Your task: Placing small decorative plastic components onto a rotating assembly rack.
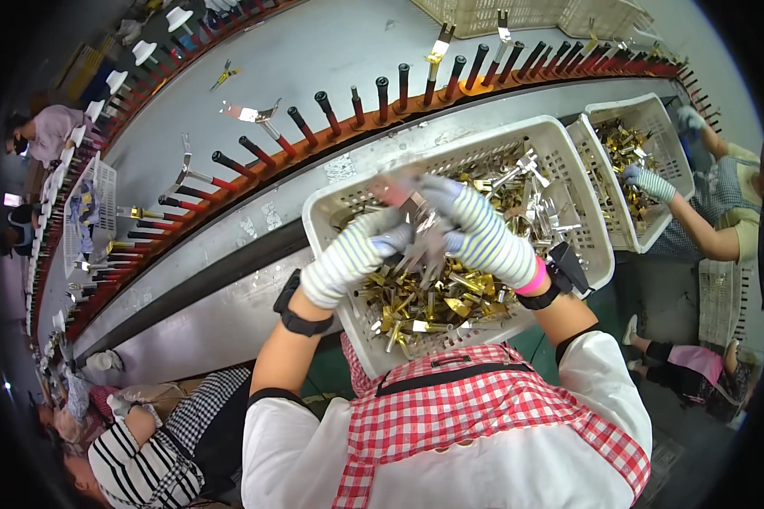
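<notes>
Between my two hands, over a white plastic basket (pixel 600 271), there is a blurred cluster of shiny metal parts (pixel 424 246). My left hand (pixel 348 254), in a striped knit glove, has its fingers closed on one side of them. From the other side my right hand (pixel 488 233), in a matching glove with rubbery grey-blue fingertips, grips the same parts; motion smears its fingers. A flat, shiny piece (pixel 392 188) sticks up at the top, too blurred to name. Below lie loose gold-coloured metal parts (pixel 450 305), and silver-coloured ones (pixel 530 178) rest toward the right.
A curved orange conveyor edge (pixel 314 144) beyond the basket carries a row of red pegs with black tips (pixel 325 110); some hold forked metal pieces (pixel 440 44). To the right, a co-worker's gloved hand (pixel 651 182) reaches into a second basket (pixel 681 153). Another person (pixel 144 450) is at left.
</notes>
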The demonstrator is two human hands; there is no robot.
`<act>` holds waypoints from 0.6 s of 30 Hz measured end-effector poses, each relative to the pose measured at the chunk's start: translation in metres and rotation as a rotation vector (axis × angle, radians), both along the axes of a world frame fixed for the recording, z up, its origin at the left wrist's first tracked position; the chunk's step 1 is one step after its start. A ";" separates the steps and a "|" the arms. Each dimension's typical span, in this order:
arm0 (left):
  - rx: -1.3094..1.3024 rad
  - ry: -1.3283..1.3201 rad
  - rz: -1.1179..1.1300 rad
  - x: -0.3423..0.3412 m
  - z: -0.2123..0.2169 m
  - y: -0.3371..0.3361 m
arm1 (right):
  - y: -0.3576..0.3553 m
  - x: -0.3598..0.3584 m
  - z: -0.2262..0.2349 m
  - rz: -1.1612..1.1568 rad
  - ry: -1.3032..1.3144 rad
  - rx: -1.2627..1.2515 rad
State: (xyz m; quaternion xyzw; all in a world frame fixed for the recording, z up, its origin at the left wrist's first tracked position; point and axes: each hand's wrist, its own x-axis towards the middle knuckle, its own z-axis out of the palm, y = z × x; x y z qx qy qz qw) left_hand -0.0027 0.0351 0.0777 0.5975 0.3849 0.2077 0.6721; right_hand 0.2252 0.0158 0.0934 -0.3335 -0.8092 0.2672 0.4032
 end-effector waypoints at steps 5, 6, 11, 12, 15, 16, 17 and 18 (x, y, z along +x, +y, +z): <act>-0.040 -0.223 0.203 0.000 0.001 0.046 | 0.005 -0.004 0.001 0.079 0.423 -0.002; 0.129 -0.397 0.313 0.008 0.007 0.066 | -0.008 -0.012 0.029 -0.087 0.590 -0.413; 0.685 -0.131 0.765 -0.028 -0.043 0.189 | -0.018 0.014 0.018 -0.333 0.439 -0.523; 0.707 0.199 0.790 -0.027 -0.047 0.198 | -0.018 0.020 0.015 -0.338 0.453 -0.542; 0.878 0.485 0.813 -0.027 -0.058 0.204 | -0.014 0.032 0.003 -0.299 0.592 -0.624; 1.019 0.518 0.851 -0.053 -0.083 0.217 | -0.013 0.032 0.003 -0.232 0.771 -0.783; 0.990 0.370 0.912 -0.087 -0.101 0.221 | -0.008 0.032 0.004 -0.192 0.675 -0.798; 0.946 0.186 0.933 -0.078 -0.102 0.225 | -0.004 0.042 0.002 -0.202 0.583 -0.802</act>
